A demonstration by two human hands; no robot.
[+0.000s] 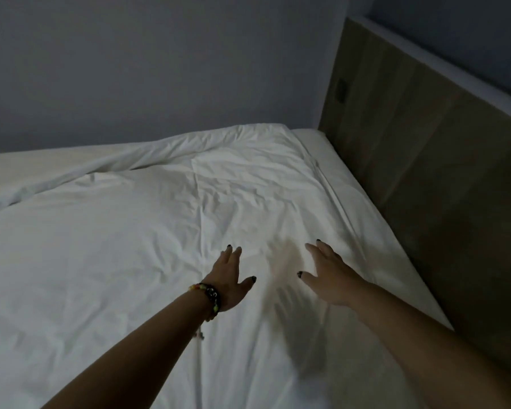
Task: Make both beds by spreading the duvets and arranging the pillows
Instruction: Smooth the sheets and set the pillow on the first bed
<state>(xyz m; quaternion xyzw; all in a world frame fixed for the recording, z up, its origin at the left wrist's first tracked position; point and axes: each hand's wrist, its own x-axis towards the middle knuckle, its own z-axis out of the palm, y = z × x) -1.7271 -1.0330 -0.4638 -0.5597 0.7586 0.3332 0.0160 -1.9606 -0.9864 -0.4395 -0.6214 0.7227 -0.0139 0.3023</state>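
1. Two hands reach out over the white duvet [148,237], which fills the centre and lower left of the frame. The left hand [230,280], just left of centre with a beaded bracelet [208,293] at the wrist, has straight, spread fingers and grasps nothing. The right hand [326,276], just right of centre, is likewise flat and released.
2. Whether the palms press the cloth or hover just above it cannot be told; shadows fall on the duvet directly beneath them.
3. Judged from this, the step in hand is smoothing the spread duvet near its head end.
4. The duvet's upper edge lies in the upper middle of the frame, close to the headboard [425,137] at right, with a strip of bare sheet [313,137] between them. A rumpled fold [80,175] runs along the upper left.
5. No pillow shows.
6. The next move probably calls for flat sweeps outward over the creases, then a pull on that far fold to level it.
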